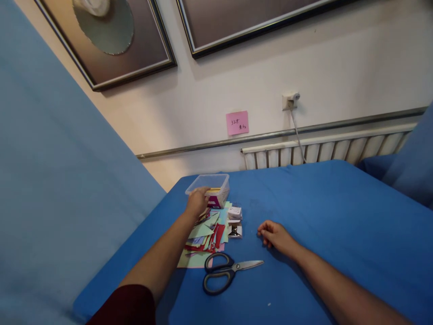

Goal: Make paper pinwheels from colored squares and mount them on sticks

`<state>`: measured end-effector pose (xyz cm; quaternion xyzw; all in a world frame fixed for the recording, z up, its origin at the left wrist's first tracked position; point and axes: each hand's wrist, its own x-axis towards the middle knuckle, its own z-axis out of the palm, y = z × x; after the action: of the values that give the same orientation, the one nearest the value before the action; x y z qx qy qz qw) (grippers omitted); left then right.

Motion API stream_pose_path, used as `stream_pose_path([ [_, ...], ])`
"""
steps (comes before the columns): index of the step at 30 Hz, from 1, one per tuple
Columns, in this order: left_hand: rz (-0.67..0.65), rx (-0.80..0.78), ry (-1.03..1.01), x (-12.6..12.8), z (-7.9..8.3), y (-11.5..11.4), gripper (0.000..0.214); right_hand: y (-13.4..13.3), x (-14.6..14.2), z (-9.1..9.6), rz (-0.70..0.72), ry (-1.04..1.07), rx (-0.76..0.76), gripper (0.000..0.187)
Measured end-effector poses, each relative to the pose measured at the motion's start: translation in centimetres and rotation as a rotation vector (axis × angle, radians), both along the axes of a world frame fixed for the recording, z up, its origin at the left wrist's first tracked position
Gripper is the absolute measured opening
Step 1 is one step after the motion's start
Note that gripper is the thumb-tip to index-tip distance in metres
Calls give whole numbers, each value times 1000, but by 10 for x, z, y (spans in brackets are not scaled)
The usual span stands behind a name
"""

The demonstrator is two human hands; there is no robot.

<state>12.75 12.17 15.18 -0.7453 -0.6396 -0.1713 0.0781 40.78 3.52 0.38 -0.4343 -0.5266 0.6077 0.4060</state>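
My left hand [197, 201] reaches forward to a clear plastic box [210, 187] with coloured paper inside, its fingers curled over the box's near rim. Just in front of the box lies a heap of coloured paper scraps [206, 237] on the blue tablecloth [321, 216]. My right hand [274, 234] rests on the cloth to the right of the heap, fingers loosely curled with nothing visible in them. Black-handled scissors [225, 271] lie closed between my two forearms.
Two small white and metal items [234, 221] sit at the heap's right edge. A pink note [237, 123], a wall socket with a cable [290, 101] and a radiator [324, 151] are on the wall behind the table. Blue fabric [50, 180] hangs at the left.
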Motion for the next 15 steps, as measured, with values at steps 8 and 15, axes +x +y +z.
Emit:
stream_pose_path([
  [8, 246, -225, -71, -42, -3, -26, 24, 3, 6, 3, 44, -13, -25, 21],
  [15, 300, -512, -118, -55, -32, -23, 28, 2, 5, 2, 43, -7, -22, 20],
])
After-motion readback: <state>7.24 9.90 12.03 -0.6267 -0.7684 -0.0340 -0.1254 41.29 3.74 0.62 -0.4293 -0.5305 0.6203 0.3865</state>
